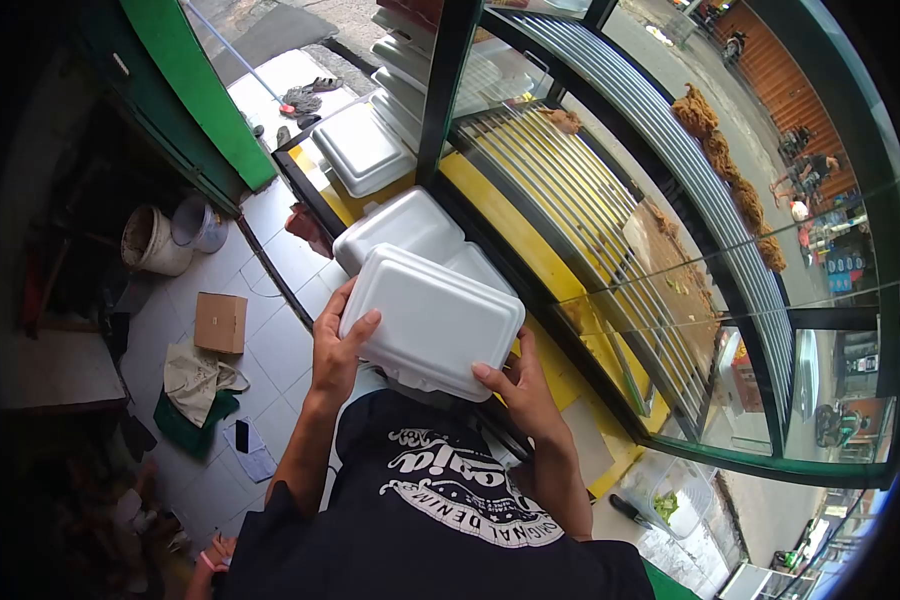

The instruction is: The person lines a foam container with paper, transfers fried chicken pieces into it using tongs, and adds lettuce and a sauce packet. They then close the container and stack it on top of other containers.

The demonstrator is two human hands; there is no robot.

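Between my two hands is a closed white foam takeaway box (435,315), held level in front of my chest. My left hand (336,340) grips its left end, thumb on the lid and fingers underneath. At the opposite corner my right hand (520,385) has its thumb on the lid's edge, with the other fingers partly hidden below. Just beyond lies another white foam box (400,228), standing open on the yellow counter and partly covered by the one I hold. A further closed foam box (363,148) sits at the counter's far end.
A glass display case (570,200) with metal racks stands to the right, fried pieces (735,185) on its upper shelf. Stacked foam boxes (400,85) rise beside its frame. On the tiled floor at left are buckets (157,240), a cardboard box (220,322) and cloth bags (198,385).
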